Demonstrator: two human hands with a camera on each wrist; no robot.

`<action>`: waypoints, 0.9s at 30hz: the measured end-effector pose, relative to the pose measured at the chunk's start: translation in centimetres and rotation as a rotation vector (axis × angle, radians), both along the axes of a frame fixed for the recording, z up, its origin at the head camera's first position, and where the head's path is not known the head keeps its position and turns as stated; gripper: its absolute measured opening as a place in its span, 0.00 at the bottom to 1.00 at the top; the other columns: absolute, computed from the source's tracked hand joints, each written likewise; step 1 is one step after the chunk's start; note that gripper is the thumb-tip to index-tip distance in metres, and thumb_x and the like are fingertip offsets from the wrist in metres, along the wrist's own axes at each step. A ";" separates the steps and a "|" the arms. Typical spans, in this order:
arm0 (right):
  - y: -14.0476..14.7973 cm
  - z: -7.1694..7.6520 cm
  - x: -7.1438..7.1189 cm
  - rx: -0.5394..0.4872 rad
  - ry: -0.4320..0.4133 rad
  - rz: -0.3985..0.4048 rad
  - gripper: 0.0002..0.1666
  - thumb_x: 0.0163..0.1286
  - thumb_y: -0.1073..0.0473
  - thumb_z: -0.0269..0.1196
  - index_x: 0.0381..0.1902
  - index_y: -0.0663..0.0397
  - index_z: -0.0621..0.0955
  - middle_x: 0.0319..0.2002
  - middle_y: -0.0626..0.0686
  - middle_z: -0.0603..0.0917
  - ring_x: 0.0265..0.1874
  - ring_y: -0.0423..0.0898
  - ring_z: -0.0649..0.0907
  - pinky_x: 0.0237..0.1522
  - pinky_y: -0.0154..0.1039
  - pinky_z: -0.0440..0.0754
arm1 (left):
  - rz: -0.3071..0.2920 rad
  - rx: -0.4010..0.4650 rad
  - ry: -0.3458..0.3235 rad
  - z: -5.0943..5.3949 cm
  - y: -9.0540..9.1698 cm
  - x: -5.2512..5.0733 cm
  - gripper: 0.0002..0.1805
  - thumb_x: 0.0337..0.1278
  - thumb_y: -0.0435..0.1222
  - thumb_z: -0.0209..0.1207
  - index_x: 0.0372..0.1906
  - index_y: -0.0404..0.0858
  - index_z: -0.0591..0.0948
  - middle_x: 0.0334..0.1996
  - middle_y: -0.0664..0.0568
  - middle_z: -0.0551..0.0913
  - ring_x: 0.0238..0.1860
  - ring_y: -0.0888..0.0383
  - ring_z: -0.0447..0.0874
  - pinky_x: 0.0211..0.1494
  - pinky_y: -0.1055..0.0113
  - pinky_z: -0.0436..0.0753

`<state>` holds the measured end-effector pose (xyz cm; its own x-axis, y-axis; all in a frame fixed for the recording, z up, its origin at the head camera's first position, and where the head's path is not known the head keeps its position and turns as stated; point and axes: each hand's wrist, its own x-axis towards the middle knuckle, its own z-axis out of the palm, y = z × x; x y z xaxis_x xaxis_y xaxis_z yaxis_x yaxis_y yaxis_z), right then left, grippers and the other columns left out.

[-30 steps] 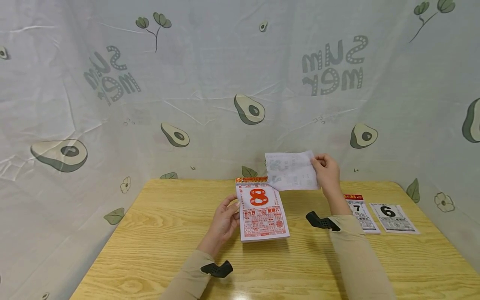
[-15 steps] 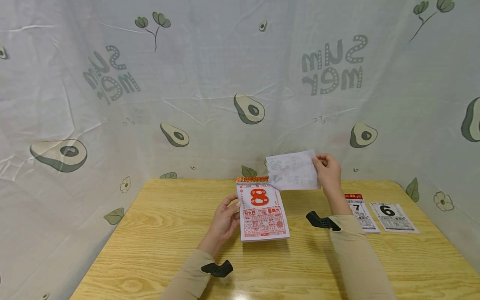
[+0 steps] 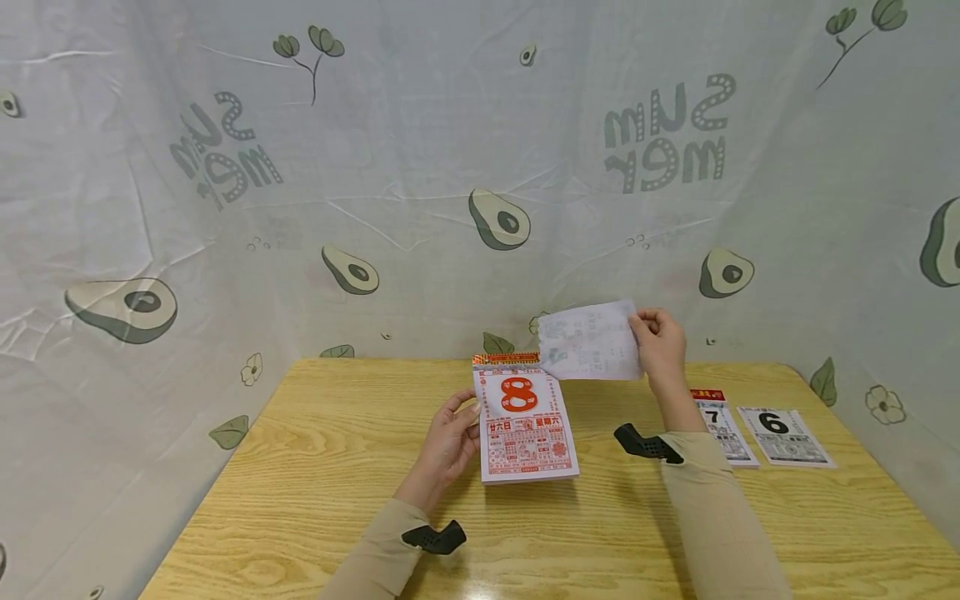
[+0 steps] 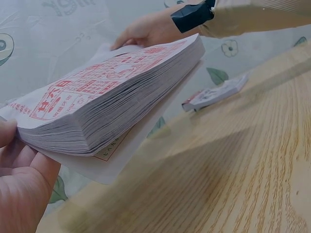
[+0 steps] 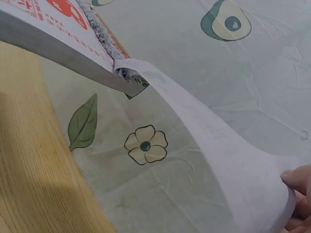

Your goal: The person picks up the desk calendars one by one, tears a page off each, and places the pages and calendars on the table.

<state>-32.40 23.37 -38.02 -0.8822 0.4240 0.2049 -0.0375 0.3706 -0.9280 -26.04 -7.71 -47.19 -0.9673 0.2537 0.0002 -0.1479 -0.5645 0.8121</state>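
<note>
A thick tear-off calendar (image 3: 527, 433) shows a red 8 on its top sheet, held tilted above the table. My left hand (image 3: 452, 437) grips its left edge, thumb on the front, fingers behind in the left wrist view. My right hand (image 3: 660, 346) pinches the far end of a thin calendar page (image 3: 592, 342), its back side facing me. In the right wrist view that page (image 5: 199, 121) stretches from the calendar's top corner (image 5: 131, 77) to the thumb and fingers. Torn paper shreds line the binding there.
On the wooden table (image 3: 337, 467), at the right, lie a second calendar showing a 7 (image 3: 726, 433), partly behind the right forearm, and a loose page with a 6 (image 3: 786, 437). A patterned cloth (image 3: 420, 150) hangs behind the table.
My right hand has moved slightly right with the page. The page's torn left edge has shifted right along the calendar's top, baring more of the header. The left hand stays put.
</note>
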 end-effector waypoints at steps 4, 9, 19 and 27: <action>0.1 -0.1 0.0 -0.003 0.010 -0.005 0.19 0.76 0.50 0.53 0.53 0.58 0.76 0.42 0.52 0.79 0.33 0.40 0.76 0.31 0.25 0.74 | -0.005 -0.004 -0.001 0.0 -0.1 0.0 0.11 0.73 0.30 0.46 0.55 0.41 0.70 0.40 0.52 0.88 0.37 0.59 0.88 0.39 0.66 0.85; 0.1 -0.2 0.1 0.001 0.017 -0.007 0.19 0.76 0.50 0.53 0.54 0.59 0.76 0.43 0.55 0.79 0.34 0.41 0.76 0.31 0.24 0.74 | -0.005 -0.010 -0.001 0.0 -0.1 0.1 0.12 0.73 0.30 0.46 0.56 0.41 0.70 0.41 0.53 0.87 0.38 0.59 0.88 0.40 0.65 0.85; 0.2 -0.4 0.1 -0.028 0.017 -0.013 0.20 0.76 0.50 0.53 0.54 0.59 0.76 0.40 0.51 0.78 0.34 0.40 0.76 0.31 0.25 0.75 | -0.009 -0.024 0.005 0.0 -0.1 0.0 0.12 0.73 0.32 0.47 0.57 0.41 0.69 0.42 0.53 0.87 0.38 0.59 0.88 0.40 0.65 0.85; 0.1 -0.6 0.1 -0.059 0.030 -0.043 0.19 0.75 0.50 0.54 0.53 0.59 0.76 0.39 0.49 0.78 0.35 0.40 0.76 0.33 0.24 0.75 | -0.013 -0.024 0.004 0.1 0.0 0.1 0.13 0.73 0.32 0.47 0.58 0.41 0.69 0.42 0.53 0.87 0.39 0.59 0.88 0.41 0.65 0.85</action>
<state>-32.31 23.48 -38.57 -0.8566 0.4738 0.2044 -0.0508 0.3167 -0.9471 -25.98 -7.68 -47.07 -0.9639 0.2662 -0.0023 -0.1520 -0.5433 0.8257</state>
